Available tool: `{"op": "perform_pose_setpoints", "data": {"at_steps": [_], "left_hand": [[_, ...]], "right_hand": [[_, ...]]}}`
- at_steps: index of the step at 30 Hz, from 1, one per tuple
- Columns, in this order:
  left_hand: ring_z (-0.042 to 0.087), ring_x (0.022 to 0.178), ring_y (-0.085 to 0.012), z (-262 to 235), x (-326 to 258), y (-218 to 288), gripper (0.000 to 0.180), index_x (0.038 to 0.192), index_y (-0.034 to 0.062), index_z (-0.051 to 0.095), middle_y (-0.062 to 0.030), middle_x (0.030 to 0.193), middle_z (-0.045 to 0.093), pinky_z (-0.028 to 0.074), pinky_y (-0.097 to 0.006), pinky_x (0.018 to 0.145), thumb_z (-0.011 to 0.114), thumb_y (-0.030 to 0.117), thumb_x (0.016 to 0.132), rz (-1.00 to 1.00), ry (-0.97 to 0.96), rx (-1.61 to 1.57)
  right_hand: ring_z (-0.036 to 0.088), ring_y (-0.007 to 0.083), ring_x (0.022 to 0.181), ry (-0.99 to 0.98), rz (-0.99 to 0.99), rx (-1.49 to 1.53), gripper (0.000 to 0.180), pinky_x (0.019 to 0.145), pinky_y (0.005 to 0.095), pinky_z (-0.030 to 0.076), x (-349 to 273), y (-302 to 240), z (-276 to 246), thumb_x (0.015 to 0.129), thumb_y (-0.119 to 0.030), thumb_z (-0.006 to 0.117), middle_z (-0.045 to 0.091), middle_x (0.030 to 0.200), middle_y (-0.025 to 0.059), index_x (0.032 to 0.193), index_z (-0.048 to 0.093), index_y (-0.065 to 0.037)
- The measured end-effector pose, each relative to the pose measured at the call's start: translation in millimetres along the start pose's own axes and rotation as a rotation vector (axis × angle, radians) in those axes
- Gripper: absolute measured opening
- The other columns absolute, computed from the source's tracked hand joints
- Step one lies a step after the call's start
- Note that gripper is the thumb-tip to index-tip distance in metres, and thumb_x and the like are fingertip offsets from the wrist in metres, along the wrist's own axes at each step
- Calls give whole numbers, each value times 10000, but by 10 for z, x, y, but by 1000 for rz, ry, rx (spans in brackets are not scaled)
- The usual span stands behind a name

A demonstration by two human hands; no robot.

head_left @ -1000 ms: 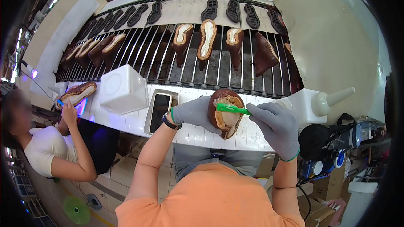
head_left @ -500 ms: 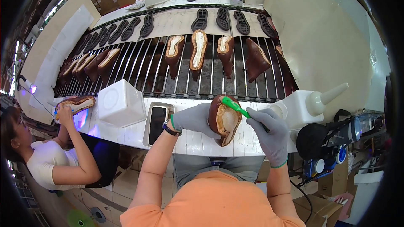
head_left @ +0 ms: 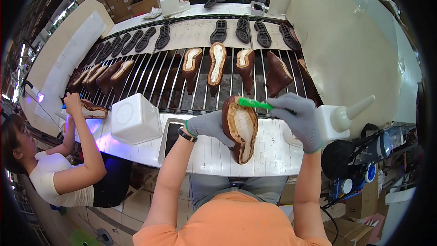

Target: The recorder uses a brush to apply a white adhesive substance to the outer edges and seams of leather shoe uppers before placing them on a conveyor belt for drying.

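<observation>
Centre: my left hand point(head_left: 210, 125) grips brown shoe point(head_left: 243, 130) | right hand point(head_left: 298, 117), fingers round green brush point(head_left: 256, 104), at shoe's upper rim | likely brushing; next calls for tracing the edge.

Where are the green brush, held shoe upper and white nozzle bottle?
Green brush point(head_left: 256, 104): head view, midway along its green length.
Held shoe upper point(head_left: 241, 128): head view, on its pale underside.
White nozzle bottle point(head_left: 340, 118): head view, on the nozzle's base.
</observation>
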State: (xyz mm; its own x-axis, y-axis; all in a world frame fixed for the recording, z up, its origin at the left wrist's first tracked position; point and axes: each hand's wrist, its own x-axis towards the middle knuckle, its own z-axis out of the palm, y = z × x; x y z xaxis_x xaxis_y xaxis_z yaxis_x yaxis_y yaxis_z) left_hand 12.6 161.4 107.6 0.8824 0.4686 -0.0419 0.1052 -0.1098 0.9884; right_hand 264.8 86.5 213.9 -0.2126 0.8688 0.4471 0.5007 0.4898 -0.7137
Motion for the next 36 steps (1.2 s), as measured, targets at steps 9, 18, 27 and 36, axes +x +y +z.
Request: {"op": "perform_pose_setpoints", "data": {"at_steps": [9, 18, 27, 36], "left_hand": [[635, 1000, -165, -161, 40, -252, 718, 1279, 12, 527, -99, 1161, 652, 597, -333, 784, 866, 31, 647, 47, 7, -113], [664, 939, -173, -166, 64, -208, 642, 1241, 0, 554, -116, 1116, 664, 602, -316, 723, 854, 53, 675, -43, -13, -181], [640, 972, -141, -131, 126, -75, 645, 1249, 8, 559, -96, 1136, 662, 575, -306, 786, 854, 56, 679, -103, -58, -359], [548, 1155, -172, 120, -122, -468, 867, 1364, 34, 464, -83, 1255, 604, 433, -329, 1019, 898, 118, 619, -148, 250, -5]], "right_hand": [[638, 167, 672, -254, -13, -73, 208, 630, 280, 490, -40, 426, 64, 736, 11, 727, 680, 782, 88, 941, 740, -22], [611, 120, 658, -115, 104, 67, 208, 612, 254, 461, 168, 162, -34, 778, -65, 729, 645, 753, 67, 982, 732, -26], [647, 261, 722, -609, -19, -383, 160, 640, 348, 497, 191, 13, -175, 750, -157, 724, 679, 786, 78, 900, 747, -105], [646, 346, 819, 182, 492, -537, 203, 715, 434, 493, -1193, 842, -464, 784, -136, 679, 665, 852, 158, 963, 703, -45]]}}
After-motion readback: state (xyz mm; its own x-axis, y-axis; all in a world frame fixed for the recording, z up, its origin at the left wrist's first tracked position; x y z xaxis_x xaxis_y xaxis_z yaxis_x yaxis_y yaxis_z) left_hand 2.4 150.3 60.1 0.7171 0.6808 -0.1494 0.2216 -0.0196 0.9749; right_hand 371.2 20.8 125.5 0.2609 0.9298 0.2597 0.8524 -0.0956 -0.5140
